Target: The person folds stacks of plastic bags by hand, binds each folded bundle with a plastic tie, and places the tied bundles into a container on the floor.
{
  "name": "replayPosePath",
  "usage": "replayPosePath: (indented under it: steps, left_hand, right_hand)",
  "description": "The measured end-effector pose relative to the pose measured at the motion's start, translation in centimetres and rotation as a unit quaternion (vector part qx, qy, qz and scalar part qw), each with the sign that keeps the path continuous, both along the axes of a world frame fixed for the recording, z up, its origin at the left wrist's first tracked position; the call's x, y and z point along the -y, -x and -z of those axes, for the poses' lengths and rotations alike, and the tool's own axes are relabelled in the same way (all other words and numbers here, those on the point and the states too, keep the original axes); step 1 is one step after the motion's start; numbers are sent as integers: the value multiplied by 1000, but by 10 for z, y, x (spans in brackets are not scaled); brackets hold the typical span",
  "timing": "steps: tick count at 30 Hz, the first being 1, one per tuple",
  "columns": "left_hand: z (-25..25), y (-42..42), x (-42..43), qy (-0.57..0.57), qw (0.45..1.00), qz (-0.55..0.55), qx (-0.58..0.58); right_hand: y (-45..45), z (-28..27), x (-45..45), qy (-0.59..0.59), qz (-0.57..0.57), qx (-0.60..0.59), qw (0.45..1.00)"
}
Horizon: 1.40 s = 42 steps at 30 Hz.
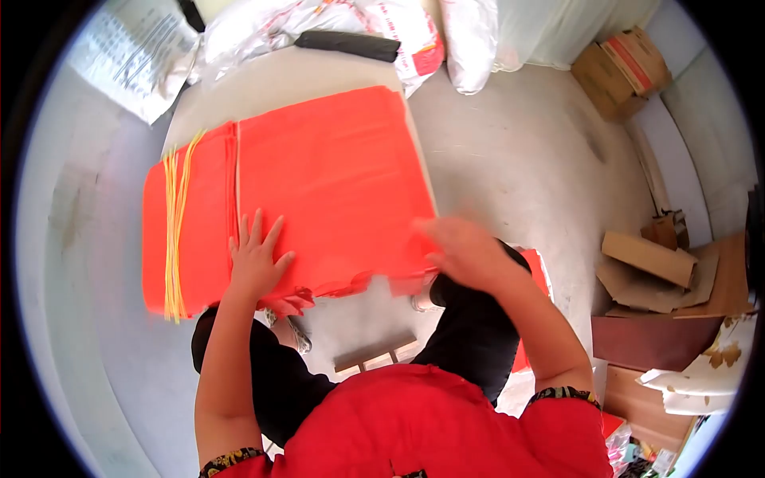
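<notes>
My left hand [259, 263] lies flat with fingers spread on the near left part of a large red sheet stack [327, 175]. The red material looks thin, like fabric or soft paper. At the stack's right edge is my right hand [466, 251], blurred by motion; whether its fingers grip the edge cannot be made out. A narrower folded red stack [209, 191] lies to the left, with a bundle of yellow strings [174, 239] laid across it. The near edge of the large stack hangs uneven, with crumpled corners [291, 303] beside my left wrist.
A pale table [279, 72] bears the stacks. White printed sacks [406, 36] and a dark bar-shaped object [348, 45] are at its far end. Cardboard boxes [621, 72] stand far right, with flattened cardboard [657, 271] nearer. More red material [538, 275] sits beside my right knee.
</notes>
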<state>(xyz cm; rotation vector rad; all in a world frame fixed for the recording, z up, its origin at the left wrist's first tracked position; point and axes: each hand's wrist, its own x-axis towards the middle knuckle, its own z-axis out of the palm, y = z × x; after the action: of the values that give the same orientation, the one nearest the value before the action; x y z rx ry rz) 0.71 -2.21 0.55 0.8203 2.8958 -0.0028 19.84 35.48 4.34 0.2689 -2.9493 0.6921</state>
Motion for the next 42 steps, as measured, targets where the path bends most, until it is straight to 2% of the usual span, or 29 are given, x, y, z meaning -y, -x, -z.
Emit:
replayPosePath:
  steps: [1,3,8,12,14,18,20,21,22,24,29,32,35,38,42]
  left_hand:
    - [5,2,5,-22,1000,3,9]
    - [18,7,13,-67,997,11,25]
    - [4,8,7,-59,997,-6,45]
    - [-4,6,4,-54,998,-8,36]
    - [-4,6,4,-92,994,28,61]
    - [-12,-1,5,-200,953,153,168]
    - [-20,-11,-2,-204,947,177,176]
    - [-21,-16,-5,-205,943,188,180]
    - [-18,-19,-7,-201,945,201,161]
    - [-6,-23,-11,-192,947,226,123]
    - [-9,-23,-13,-208,937,244,137]
    - [-9,-27,-13,-193,944,240,119]
    - [-5,-27,-14,-194,947,234,105]
    - [-6,-25,-12,-220,939,227,133]
    - [-20,-24,-12,-250,927,207,185]
  right_hand:
    - [12,5,20,-24,-94,-47,994]
    - [41,13,63,-31,-194,-61,979]
    - [74,48,122,-28,-233,-51,971]
    - [81,52,129,-37,-253,-38,966]
    - [83,46,124,-44,-270,-17,962]
    - [84,58,116,-26,-246,8,969]
    - [84,55,118,0,-201,64,977]
    - [86,52,119,61,-151,134,977]
    - [89,48,120,121,-100,204,966]
    - [95,41,120,168,-68,263,948]
    - [97,23,108,130,-165,239,948]
    - [90,37,110,98,-201,105,969]
    - [87,44,117,45,-200,83,975]
    - [89,46,117,95,-189,59,976]
    - [95,36,118,140,-126,121,975]
